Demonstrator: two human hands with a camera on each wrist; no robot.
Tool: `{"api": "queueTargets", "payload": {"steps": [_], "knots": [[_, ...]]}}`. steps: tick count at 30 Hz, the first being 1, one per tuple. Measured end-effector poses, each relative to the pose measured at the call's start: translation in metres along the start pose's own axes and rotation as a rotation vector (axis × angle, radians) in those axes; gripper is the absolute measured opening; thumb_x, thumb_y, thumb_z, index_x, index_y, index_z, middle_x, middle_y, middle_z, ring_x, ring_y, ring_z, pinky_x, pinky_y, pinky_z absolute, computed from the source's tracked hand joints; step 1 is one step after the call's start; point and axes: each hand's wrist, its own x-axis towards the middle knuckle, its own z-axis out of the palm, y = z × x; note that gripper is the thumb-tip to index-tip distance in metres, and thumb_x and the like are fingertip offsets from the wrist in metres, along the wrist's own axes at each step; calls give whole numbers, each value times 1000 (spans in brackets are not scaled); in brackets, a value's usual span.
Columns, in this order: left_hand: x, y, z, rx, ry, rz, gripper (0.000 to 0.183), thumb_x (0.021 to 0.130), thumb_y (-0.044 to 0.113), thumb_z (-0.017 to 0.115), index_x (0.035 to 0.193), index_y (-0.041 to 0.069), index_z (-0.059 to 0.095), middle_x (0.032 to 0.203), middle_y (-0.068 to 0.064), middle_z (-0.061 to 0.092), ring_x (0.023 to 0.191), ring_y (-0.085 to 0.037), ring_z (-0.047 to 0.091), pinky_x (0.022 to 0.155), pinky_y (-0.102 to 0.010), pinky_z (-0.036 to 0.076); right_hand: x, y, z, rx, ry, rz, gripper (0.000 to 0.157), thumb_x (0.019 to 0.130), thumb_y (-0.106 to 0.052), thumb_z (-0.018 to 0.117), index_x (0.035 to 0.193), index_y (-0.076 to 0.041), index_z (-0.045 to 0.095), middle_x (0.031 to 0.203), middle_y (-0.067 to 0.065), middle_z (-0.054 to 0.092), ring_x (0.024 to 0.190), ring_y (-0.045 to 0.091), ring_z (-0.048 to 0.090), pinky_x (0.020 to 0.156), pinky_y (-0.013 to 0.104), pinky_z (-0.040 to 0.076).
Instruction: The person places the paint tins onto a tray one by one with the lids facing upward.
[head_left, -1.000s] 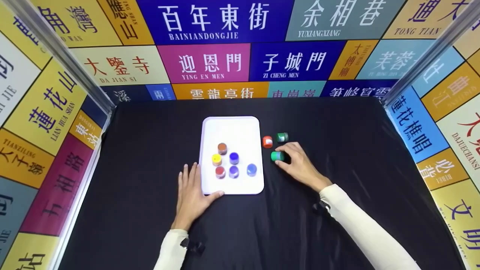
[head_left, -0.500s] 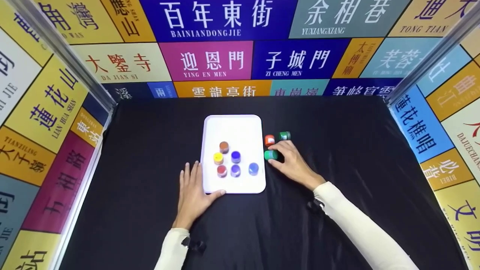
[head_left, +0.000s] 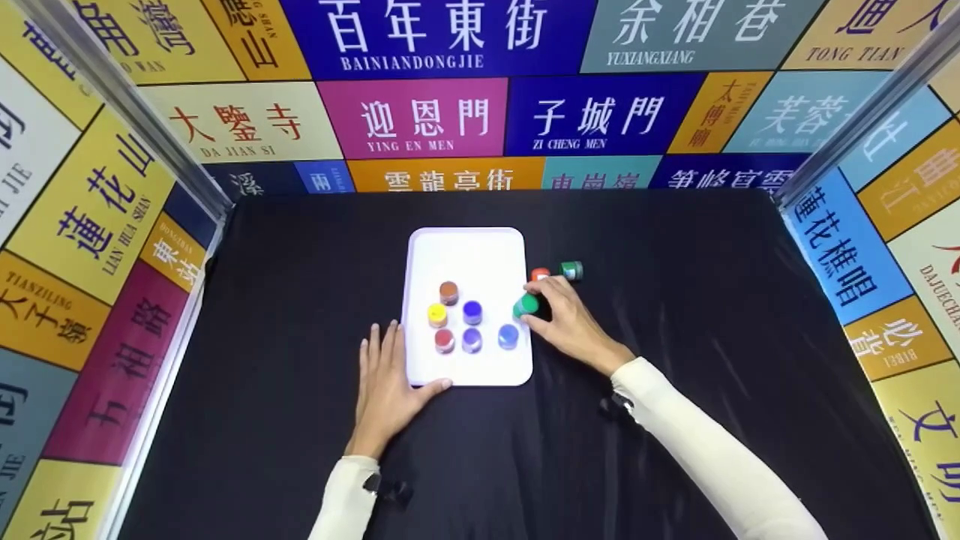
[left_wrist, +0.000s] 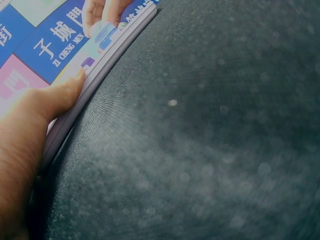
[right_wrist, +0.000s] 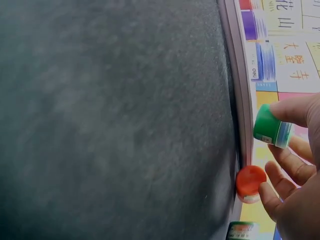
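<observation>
My right hand pinches a small green-lidded paint jar between thumb and fingers, at the right rim of a white tray. In the right wrist view the green jar is tilted in the fingertips, and an orange-red jar lies close to the other fingers. On the tray stand several jars: brown, yellow, dark blue, red, purple and light blue. My left hand, fingers straight, rests against the tray's near left corner, thumb along its front edge.
Right of the tray, on the black cloth, a dark green jar lies on its side next to the orange-red jar, partly hidden by my right hand. Sign-covered panels enclose the table's back and sides.
My right hand has lifted the green jar and moved left with it, from the cloth to the tray's right rim. The left hand and the other jars stay put.
</observation>
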Motion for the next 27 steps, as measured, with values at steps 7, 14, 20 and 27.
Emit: {"api": "queueTargets", "payload": {"steps": [7,14,20,27], "knots": [[-1,-1,0,-3,-5,-3,129,82,78,80,171,-2,32,177,-23,32,168,-48,13,137,-60,3,7,-3,6,6,-31,-17,39,91,-7,90,124,0,71,121,13,69,120,31,58,108,45,49],[-1,-1,0,-12,-10,-10,130,81,80,80,171,0,32,178,-22,32,168,-47,12,137,-59,2,13,-5,13,21,-65,-21,38,92,-6,89,126,0,73,119,10,73,120,30,58,109,45,48],[-1,-1,0,-11,-12,-9,130,82,80,80,172,0,31,178,-22,31,169,-47,11,137,-59,1,16,-7,18,20,-62,-32,39,92,-5,89,126,2,73,120,10,73,120,31,60,108,48,50],[0,-1,-1,-4,-6,-2,129,82,78,80,171,-1,32,177,-23,32,168,-47,12,137,-60,3,19,-8,21,53,-69,-36,36,93,-2,86,127,2,73,120,11,73,119,30,63,109,47,51]]}}
